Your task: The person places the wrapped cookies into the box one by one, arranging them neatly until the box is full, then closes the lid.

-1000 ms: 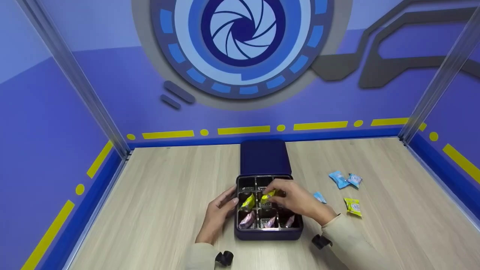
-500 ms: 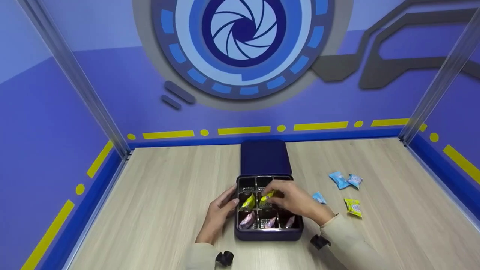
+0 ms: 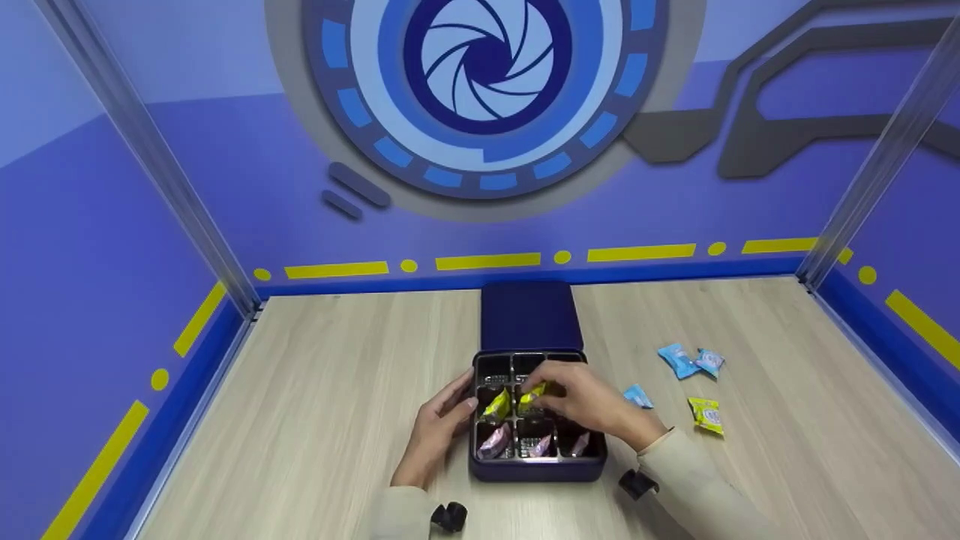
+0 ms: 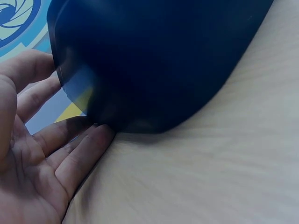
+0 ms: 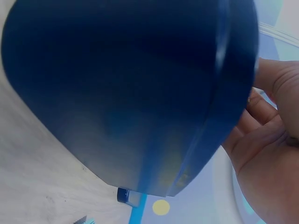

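Observation:
A dark blue box (image 3: 537, 471) with a divided inner tray lies on the table, its lid (image 3: 529, 315) folded back behind it. My right hand (image 3: 592, 397) reaches over the tray and pinches a yellow wrapped candy (image 3: 532, 396) in the middle compartment. Against the box's left side rest the fingertips of my left hand (image 3: 442, 424), fingers fairly straight; in the left wrist view they touch the dark wall (image 4: 154, 70). Another yellow candy (image 3: 496, 406) sits in the middle-left compartment. Along the front row lie pink candies (image 3: 493, 442), one per compartment. My right hand hides part of the right column.
To the right on the wooden table (image 3: 337, 375) are two blue candies (image 3: 678, 361) side by side, a yellow candy (image 3: 706, 415), and another blue candy (image 3: 637, 396) close to my right wrist. Patterned panels (image 3: 187, 172) wall in the table's back and sides.
My right hand and the yellow candy in its fingers have shifted very slightly left within the middle compartment. The left hand and the box stay in place.

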Tool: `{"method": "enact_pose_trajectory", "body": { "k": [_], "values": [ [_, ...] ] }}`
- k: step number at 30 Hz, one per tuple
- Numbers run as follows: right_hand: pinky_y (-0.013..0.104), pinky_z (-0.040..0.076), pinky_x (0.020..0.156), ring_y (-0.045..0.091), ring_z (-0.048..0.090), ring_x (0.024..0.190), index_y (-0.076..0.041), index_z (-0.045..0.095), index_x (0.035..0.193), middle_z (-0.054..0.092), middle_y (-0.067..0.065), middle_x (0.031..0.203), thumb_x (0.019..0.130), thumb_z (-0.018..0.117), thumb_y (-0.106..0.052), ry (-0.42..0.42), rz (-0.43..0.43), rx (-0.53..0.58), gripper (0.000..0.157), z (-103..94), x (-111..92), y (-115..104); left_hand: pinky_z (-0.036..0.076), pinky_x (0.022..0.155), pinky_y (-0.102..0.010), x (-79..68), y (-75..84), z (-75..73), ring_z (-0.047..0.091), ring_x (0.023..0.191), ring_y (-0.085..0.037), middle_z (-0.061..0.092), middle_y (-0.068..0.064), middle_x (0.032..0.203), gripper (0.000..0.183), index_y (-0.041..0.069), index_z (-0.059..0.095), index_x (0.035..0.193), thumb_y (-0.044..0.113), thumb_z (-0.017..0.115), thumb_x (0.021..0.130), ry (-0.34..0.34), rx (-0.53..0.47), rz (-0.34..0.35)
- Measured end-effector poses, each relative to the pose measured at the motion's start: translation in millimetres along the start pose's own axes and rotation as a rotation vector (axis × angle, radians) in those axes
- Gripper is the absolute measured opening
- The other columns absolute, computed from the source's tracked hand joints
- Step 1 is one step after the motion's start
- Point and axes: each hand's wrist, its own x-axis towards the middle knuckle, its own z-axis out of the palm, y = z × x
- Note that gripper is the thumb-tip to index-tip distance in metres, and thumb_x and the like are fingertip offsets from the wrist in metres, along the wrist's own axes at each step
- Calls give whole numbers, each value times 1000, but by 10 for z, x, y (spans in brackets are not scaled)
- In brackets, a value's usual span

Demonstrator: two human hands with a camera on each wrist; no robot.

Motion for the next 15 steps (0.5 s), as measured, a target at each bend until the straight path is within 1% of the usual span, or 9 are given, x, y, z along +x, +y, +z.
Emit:
{"method": "enact_pose_trajectory", "body": {
  "k": [9, 15],
  "values": [
    [39, 61, 92, 21, 72, 107, -6, 75, 114, 76, 0, 113, 93, 80, 2, 18, -46, -23, 23, 32, 7, 34, 54, 107, -39, 7, -3, -3, 56, 137, -30, 46, -18, 162, 57, 7, 49, 159, 16, 68, 105, 8, -10, -6],
    [38, 61, 94, 19, 71, 108, -7, 75, 115, 76, -2, 114, 94, 79, 1, 7, -5, -14, 23, 33, 5, 26, 54, 106, -39, 3, 2, 5, 56, 137, -29, 45, -18, 163, 57, 7, 49, 159, 17, 68, 106, 11, -12, -10]
  ]
}}
